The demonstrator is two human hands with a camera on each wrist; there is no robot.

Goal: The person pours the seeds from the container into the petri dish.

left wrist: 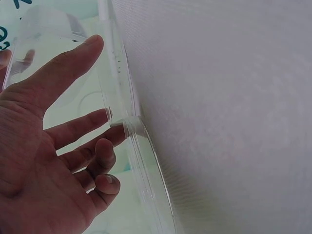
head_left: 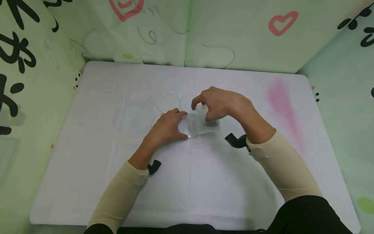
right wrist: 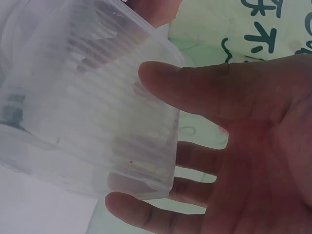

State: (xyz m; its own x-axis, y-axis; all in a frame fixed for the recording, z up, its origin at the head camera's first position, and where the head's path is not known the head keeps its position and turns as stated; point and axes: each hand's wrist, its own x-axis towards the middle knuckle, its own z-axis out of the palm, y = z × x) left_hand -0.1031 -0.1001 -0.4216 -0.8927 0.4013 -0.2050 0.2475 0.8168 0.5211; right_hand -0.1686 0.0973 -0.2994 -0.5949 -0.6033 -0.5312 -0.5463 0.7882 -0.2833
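My right hand (head_left: 220,102) grips a translucent ribbed plastic container (right wrist: 112,107), the thumb along one side and the fingers across the opposite side. It lies close over the white table, right of my left hand. My left hand (head_left: 168,126) holds a clear round plastic lid (head_left: 188,125) by its edge, thumb at the near side and forefinger at the far side. In the left wrist view, the thumb and fingertips meet the clear rim (left wrist: 117,73) beside the table surface. Part of the container is hidden by the right hand.
Behind the hands, clear round lids (head_left: 168,102) lie on the white table (head_left: 131,182), one partly behind the left hand. A pink stain (head_left: 284,110) marks the table's right side. Green printed walls (head_left: 242,42) enclose the back and sides.
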